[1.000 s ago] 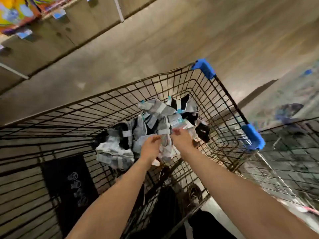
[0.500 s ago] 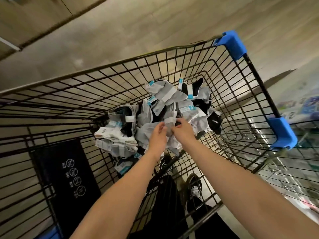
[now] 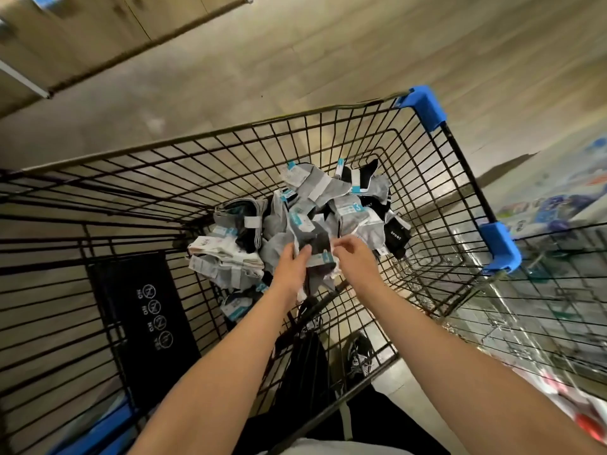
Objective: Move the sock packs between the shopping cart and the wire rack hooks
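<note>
Presently, findings run from the hands outward.

Left hand [image 3: 290,269]: reaches into the cart, fingers lying along the left edge of a dark sock pack [image 3: 313,246], thumb apparently under it; it seems to grip the pack, though the curl of the fingers is partly hidden.
Right hand [image 3: 353,257]: fingers bent, fingertips [image 3: 338,246] pinching the pack's right edge near its white and blue label.
Dark sock pack: held between both hands, just above the sock pile [image 3: 295,224], touching neighbouring packs.
Sock pile: grey, white and black packs heaped in the middle of the shopping cart [image 3: 466,178].
Advice on the lift: in my judgement, hold the pack by its card band, not by loose fabric, and raise it straight up so that adjoining packs do not snag and trail over the wire.
Risk: hanger tabs may catch in the mesh.
</note>
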A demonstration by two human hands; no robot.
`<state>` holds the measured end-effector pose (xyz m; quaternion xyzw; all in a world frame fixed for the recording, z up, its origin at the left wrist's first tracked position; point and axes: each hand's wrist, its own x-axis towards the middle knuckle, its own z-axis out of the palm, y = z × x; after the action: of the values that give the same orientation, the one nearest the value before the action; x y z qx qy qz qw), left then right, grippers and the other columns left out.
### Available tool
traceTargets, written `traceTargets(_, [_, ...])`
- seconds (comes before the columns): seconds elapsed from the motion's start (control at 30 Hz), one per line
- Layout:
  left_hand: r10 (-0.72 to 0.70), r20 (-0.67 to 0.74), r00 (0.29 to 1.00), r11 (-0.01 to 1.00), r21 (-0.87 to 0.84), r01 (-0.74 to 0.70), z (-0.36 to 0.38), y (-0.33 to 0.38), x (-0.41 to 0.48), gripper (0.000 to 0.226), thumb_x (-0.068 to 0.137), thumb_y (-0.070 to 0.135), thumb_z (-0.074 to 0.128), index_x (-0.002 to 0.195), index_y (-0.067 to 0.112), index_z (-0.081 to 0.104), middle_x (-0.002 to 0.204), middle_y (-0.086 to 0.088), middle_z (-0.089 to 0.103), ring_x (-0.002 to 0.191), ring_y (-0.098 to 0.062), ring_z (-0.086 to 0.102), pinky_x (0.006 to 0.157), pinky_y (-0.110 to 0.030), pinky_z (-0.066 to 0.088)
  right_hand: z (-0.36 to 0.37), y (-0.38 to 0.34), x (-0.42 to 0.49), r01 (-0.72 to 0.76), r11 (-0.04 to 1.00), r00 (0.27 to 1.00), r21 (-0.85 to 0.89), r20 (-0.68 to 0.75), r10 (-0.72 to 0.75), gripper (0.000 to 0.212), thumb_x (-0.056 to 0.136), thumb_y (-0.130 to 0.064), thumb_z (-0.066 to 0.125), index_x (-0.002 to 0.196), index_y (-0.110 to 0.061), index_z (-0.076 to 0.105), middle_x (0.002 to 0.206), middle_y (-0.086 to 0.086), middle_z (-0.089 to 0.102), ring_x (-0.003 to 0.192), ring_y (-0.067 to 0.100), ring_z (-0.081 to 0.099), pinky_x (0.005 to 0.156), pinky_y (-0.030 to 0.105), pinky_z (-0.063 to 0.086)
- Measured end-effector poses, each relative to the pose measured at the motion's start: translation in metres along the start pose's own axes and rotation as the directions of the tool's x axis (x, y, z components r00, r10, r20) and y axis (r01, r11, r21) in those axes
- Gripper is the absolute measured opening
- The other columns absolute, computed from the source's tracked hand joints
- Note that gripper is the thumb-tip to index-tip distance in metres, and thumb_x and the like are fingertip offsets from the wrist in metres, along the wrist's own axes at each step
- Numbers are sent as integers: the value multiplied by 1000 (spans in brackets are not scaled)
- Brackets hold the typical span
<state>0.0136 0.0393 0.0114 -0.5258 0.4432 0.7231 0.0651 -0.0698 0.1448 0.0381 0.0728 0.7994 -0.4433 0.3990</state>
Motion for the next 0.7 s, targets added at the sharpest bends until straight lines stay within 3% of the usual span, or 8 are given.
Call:
traceTargets(0.07, [15,40,999,998,64,-18,-5,3,-10,19,102,21,54,121,20,58,109,-2,68,95,-17,69,65,-22,55,-2,-7,-3,-52,998,998,48,24,51,27,101,-29,55,127,-21,55,117,-1,61,97,12,59,76,31,45])
traceTargets(0.17, [52,87,995,984,165,-66,-10,4,-22,22,100,14,52,118,23,59,100,5,66,89,-9,63,60,-12,49,2,-13,-3,-147,976,985,157,112,131,44,102,-40,53,142,-21,46,130,0,59,112,16,59,88,36,50])
traceTargets(0.27, [45,128,991,974,214,-72,-15,4,-28,32,96,10,53,124,23,61,101,0,72,87,-13,68,66,-16,53,11,-10,-5,-144,958,988,246,96,124,33,101,-17,58,134,-15,54,124,5,66,101,16,67,73,25,58])
traceTargets(0.3, [47,133,990,971,227,-76,-16,5,-30,36,95,9,53,127,23,60,104,-2,73,88,-13,69,68,-18,53,13,-9,-7,-114,965,993,236,62,102,34,100,-11,59,133,-16,54,123,4,67,100,15,68,74,25,58])
traceTargets(0.4, [64,121,991,982,172,-85,-16,13,-32,34,96,8,53,127,20,61,111,-3,71,86,-5,67,61,-13,50,15,-9,-11,-42,980,999,192,3,42,44,98,-8,58,138,-24,51,129,2,64,113,19,64,96,40,55])
traceTargets(0.5, [83,98,992,991,100,-93,-12,19,-29,27,100,19,57,125,25,61,110,2,71,81,2,70,59,-10,51,12,-11,-16,-11,989,1000,144,13,10,46,98,-6,56,138,-27,51,127,0,63,113,19,64,97,43,55])
traceTargets(0.57, [83,82,993,993,78,-89,-8,20,-24,19,101,25,57,120,29,63,109,1,73,84,-3,73,66,-18,56,10,-12,-18,-15,993,997,117,74,6,46,98,-7,56,139,-29,53,125,2,65,109,19,67,92,42,58])
traceTargets(0.7, [49,40,998,995,84,-52,0,20,-13,20,101,31,57,118,25,64,108,-3,75,96,-20,74,87,-43,60,1,-14,-14,-54,993,993,102,109,43,30,103,-14,51,127,-29,60,113,-1,69,92,10,69,69,22,55])
